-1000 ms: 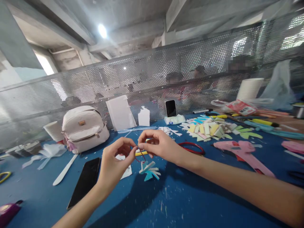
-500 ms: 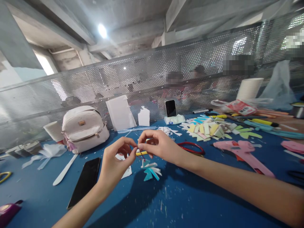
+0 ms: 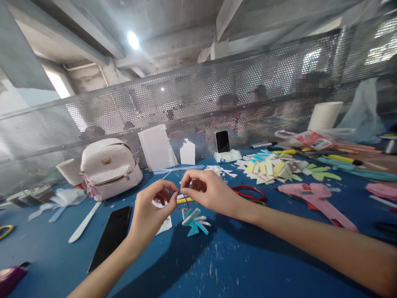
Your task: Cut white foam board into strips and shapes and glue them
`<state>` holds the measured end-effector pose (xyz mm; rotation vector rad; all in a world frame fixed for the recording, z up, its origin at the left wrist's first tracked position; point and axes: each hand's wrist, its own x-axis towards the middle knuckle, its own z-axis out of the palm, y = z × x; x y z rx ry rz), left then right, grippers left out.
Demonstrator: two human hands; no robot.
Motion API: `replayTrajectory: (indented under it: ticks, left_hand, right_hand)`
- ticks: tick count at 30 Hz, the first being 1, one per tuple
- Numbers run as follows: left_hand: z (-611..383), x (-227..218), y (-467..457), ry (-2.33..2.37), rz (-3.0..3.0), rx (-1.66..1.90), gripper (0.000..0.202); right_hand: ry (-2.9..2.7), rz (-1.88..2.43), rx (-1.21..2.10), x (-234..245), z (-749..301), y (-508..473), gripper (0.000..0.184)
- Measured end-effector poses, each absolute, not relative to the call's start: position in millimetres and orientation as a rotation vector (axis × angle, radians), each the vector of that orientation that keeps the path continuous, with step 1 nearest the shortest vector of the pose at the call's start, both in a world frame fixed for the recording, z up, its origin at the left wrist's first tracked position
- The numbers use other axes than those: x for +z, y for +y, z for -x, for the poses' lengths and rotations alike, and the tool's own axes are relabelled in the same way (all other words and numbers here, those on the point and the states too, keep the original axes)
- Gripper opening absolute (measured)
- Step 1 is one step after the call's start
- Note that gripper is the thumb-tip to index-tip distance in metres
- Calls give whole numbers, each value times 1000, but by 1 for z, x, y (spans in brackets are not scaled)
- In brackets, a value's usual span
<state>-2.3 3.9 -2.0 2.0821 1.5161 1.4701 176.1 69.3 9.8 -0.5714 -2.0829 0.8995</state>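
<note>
My left hand (image 3: 151,211) and my right hand (image 3: 211,192) are raised close together over the blue table (image 3: 217,265), each with thumb and forefinger pinched. Between the pinches runs a thin red thread (image 3: 185,200). From the thread hangs a small bundle of blue and white foam strips (image 3: 195,221), just above the table. Under the hands lie a white paper piece (image 3: 166,225) and a yellow stick (image 3: 184,200).
A black phone (image 3: 111,236) and a white flat stick (image 3: 83,222) lie at the left, near a white backpack (image 3: 108,167). At the right are a red ring (image 3: 249,193), a pink glue gun (image 3: 316,200) and a pile of coloured foam strips (image 3: 276,169). Other people sit beyond a mesh screen (image 3: 186,103).
My fingertips have shifted slightly on the thread, and the hanging foam bundle has turned a little. The hands stay in the same place.
</note>
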Motion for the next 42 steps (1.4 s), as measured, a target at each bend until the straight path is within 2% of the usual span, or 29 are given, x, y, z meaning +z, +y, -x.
replayTrajectory:
  ticks: [15,33,42]
  left_hand:
    - [4,-2,7,1394,-2002,1386,16]
    - [-2,4,2,1404,-1889,1537,14]
    - [-1,1,4,1376,-1830,1537,13]
  right_hand:
    - [-2111,581,857,11,-177,69,8]
    - [-2084,566,995,12,-176,75,10]
    - [-2105,578,799,12,-178,73,10]
